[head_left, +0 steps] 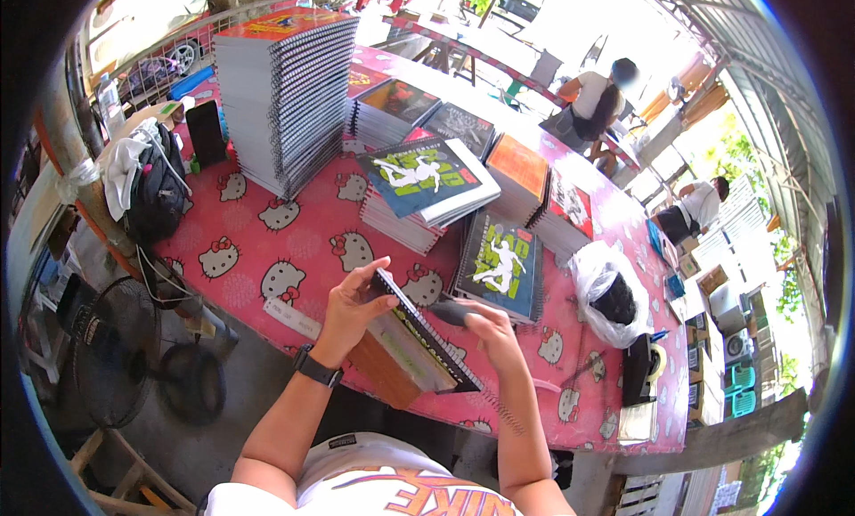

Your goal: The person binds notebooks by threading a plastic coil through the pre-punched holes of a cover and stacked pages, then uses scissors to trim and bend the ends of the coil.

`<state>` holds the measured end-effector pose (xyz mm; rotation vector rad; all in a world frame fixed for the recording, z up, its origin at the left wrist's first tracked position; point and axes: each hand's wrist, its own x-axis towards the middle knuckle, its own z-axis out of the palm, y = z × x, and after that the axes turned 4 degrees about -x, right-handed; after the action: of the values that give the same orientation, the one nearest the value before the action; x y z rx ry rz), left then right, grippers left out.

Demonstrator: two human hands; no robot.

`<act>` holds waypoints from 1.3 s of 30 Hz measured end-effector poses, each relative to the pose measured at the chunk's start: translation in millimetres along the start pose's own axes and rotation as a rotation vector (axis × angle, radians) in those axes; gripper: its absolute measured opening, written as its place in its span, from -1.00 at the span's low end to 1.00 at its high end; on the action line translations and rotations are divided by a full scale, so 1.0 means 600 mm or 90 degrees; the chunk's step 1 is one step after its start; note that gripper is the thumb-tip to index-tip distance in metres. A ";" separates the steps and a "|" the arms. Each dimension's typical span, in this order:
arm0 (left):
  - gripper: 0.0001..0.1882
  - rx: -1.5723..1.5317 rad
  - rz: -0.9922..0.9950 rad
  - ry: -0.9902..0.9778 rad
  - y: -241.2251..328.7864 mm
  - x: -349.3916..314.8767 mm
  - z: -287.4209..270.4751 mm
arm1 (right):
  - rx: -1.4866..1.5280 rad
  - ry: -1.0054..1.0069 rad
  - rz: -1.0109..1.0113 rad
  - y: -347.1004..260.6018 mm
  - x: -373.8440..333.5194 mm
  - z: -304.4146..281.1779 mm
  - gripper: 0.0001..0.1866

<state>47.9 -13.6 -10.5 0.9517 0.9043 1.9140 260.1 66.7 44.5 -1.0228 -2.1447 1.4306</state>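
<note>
Near the table's front edge my left hand (359,309) grips a spiral notebook (419,342) by its upper end, tilted on edge. A loose length of black binding coil (505,415) sticks out past the notebook's lower end. My right hand (488,331) is closed around a dark grey object (451,313), blurred, its kind unclear, close beside the notebook. Below the notebook is a brown board (383,373). Just beyond my hands lies a blue-covered notebook with green lettering (500,267), and a similar notebook (426,176) tops a stack behind it.
A tall stack of coil-bound notebooks (289,106) stands at the far left, with shorter stacks (517,169) beside it. To the right are a clear plastic bag (610,293) and a tape roll (657,362). A black bag (156,186) and fan (116,351) are left. Two people sit farther off.
</note>
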 end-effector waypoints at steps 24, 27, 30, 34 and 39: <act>-0.57 0.051 -0.030 -0.014 0.009 -0.005 0.003 | 0.430 -0.148 -0.122 0.008 0.035 0.023 -0.55; -0.61 -0.010 -0.070 0.009 0.016 -0.004 0.004 | -0.083 0.069 -0.132 0.006 0.063 0.021 -0.61; -0.58 0.009 -0.070 0.008 0.015 -0.007 0.003 | 0.503 -0.136 -0.118 -0.010 0.048 0.027 -0.66; -0.61 0.043 -0.047 -0.007 0.007 -0.010 0.001 | 0.114 -0.021 -0.024 -0.002 0.073 0.027 -0.61; -0.64 0.034 -0.027 -0.014 0.009 -0.003 0.007 | 0.169 -0.011 -0.050 -0.007 0.051 0.035 -0.64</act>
<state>50.4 -16.4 -4.7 0.9754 0.9599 1.8492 224.6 74.7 37.0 -0.8228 -1.9183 1.6362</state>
